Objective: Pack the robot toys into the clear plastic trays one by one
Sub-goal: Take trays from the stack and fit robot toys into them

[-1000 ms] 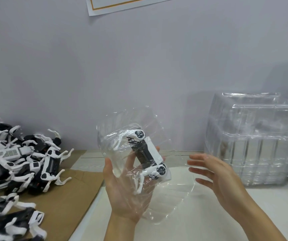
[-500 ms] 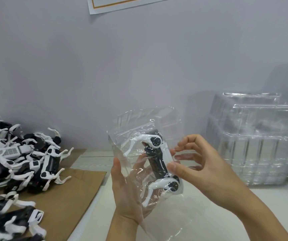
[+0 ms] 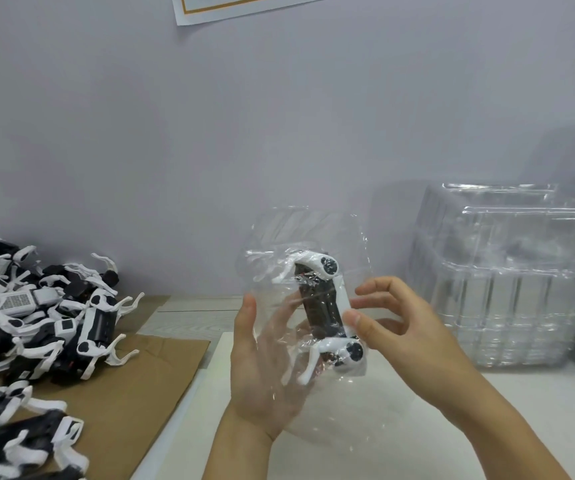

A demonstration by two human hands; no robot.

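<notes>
A black-and-white robot toy (image 3: 324,306) lies inside a clear plastic tray (image 3: 300,233) held up in front of the wall. My left hand (image 3: 265,368) cradles the tray from behind and below, thumb up its left side. My right hand (image 3: 397,327) pinches the toy's right side through the tray, thumb and fingers curled. A pile of several more robot toys (image 3: 36,313) lies at the left on brown cardboard (image 3: 133,386).
A tall stack of clear plastic trays (image 3: 508,282) stands at the right against the wall. The white table top (image 3: 417,452) stretches beneath my hands. A paper sheet (image 3: 244,5) hangs on the wall above.
My right hand came in from the right and took hold of the toy's side. The tray with the toy turned more upright and shifted a little right.
</notes>
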